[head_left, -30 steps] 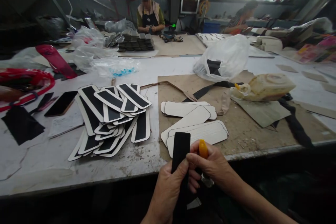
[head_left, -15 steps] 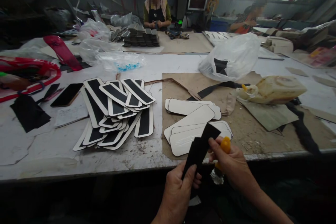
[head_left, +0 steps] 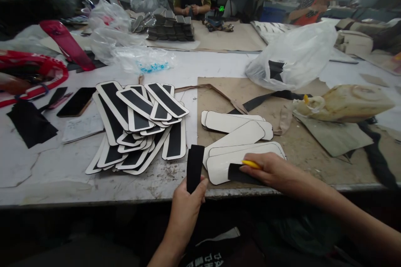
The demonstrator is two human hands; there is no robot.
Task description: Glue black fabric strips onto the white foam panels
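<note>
My left hand (head_left: 189,198) is closed round the lower end of some black strips (head_left: 195,167), held upright at the table's front edge. Over the lowest white rounded piece (head_left: 219,169), my right hand (head_left: 263,169) pinches a separate black strip (head_left: 239,174) together with a yellow-handled tool (head_left: 251,164). That strip lies across the white piece's surface; its right end is hidden under the hand. More white pieces (head_left: 234,137) overlap just behind. Left of them is a heap of white pieces with black strips on them (head_left: 173,142).
A yellowish bottle (head_left: 354,102) lies at the right, with a clear plastic bag (head_left: 294,58) behind it. At the left are a phone (head_left: 76,102), a black scrap (head_left: 29,123) and a magenta object (head_left: 67,46). Two people work across the table.
My hands have moved apart, the left one leftward with its strips. My right hand has taken one strip onto the white piece. The view has shifted slightly.
</note>
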